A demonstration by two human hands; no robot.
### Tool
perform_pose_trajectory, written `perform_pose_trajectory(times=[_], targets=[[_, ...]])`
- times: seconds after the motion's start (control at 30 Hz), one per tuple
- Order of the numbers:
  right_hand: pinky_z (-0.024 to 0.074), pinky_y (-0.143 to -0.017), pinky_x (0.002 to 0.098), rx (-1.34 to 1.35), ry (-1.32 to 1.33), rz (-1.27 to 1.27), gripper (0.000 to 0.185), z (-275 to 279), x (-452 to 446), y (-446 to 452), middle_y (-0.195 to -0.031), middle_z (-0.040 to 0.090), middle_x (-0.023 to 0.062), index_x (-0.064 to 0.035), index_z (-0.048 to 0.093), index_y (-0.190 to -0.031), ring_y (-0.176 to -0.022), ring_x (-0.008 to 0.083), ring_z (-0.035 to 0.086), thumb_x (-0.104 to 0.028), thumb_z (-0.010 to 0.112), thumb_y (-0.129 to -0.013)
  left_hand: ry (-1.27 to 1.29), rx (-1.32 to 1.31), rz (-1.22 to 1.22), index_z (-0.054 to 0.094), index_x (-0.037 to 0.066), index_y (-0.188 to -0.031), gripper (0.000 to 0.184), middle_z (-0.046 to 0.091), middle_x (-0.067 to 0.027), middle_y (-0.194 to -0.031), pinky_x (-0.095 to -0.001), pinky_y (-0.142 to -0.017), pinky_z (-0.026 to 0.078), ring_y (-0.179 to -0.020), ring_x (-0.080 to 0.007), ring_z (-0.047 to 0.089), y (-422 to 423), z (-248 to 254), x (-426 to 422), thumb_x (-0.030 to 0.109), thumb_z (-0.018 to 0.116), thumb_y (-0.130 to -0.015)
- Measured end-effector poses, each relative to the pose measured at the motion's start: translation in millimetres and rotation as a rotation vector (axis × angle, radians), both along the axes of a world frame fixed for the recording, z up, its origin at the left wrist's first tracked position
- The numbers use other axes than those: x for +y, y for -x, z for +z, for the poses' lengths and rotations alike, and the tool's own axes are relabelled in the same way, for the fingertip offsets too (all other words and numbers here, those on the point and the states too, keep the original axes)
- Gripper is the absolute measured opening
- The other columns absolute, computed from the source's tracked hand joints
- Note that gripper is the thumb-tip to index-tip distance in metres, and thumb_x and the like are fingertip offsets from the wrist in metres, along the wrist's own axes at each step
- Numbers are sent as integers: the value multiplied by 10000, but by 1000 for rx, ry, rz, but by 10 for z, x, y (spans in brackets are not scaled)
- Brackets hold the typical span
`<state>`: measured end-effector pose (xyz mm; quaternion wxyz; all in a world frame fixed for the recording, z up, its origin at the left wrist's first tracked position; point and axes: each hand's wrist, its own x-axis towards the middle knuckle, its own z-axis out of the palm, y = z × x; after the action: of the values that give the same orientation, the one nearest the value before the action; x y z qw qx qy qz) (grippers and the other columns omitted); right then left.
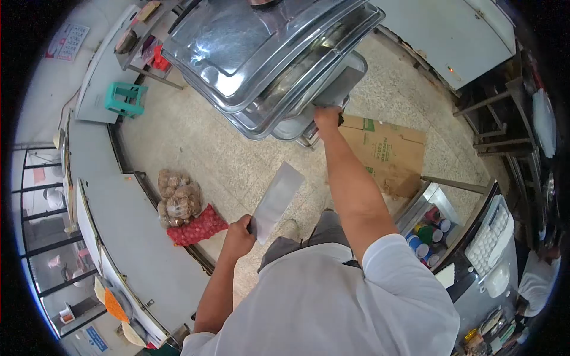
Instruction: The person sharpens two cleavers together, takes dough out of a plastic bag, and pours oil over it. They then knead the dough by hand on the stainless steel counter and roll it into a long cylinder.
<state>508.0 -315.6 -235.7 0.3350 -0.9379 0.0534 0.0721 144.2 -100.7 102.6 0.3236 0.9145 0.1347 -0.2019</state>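
Observation:
My left hand [238,237] is closed round the dark handle of a wide flat metal blade [278,199], which points up and to the right over the floor. Farther forward, my right hand [328,120] grips the dark handle of a second wide metal blade [341,88]. That blade lies over the lower trays at the right side of a stack of metal trays [219,65]. Whether it touches them I cannot tell. Most of both handles is hidden by my fingers.
Flattened cardboard [380,151] lies on the floor at the right. A red net sack [199,226] and clear bags of round produce [178,196] sit beside the left counter. An open drawer [442,202] with cans juts out at the right. A green stool [126,99] stands back left.

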Motion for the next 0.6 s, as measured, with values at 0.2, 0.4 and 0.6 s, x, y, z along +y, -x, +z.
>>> perform_pose_trajectory(times=[0.2, 0.4, 0.6], targets=[[585, -836, 533, 416, -950, -497, 808, 1867, -41, 290, -1316, 531, 282, 27, 170, -1471, -1167, 391, 607, -271, 678, -917, -28, -13, -49, 634, -37, -986, 242, 663, -278, -845, -444, -693, 518, -797, -441, 679, 91, -75, -9, 11, 633, -749], [543, -895, 578, 484, -1037, -449, 901, 2033, -319, 685, -1469, 433, 222, -81, 179, -1566, -1158, 431, 580, -535, 635, -936, -34, 19, -90, 634, -30, -993, 270, 664, -281, -868, -458, -714, 520, -838, -444, 676, 188, -58, -46, 17, 639, -727], [518, -887, 607, 488, -1344, -414, 758, 1337, -314, 1108, -1435, 437, 198, -93, 271, -1497, -1110, 415, 579, -450, 661, -953, -23, 26, -113, 639, -13, -1010, 257, 668, -270, -923, -455, -740, 522, -871, -435, 674, 465, -215, 50, 37, 644, -758]])
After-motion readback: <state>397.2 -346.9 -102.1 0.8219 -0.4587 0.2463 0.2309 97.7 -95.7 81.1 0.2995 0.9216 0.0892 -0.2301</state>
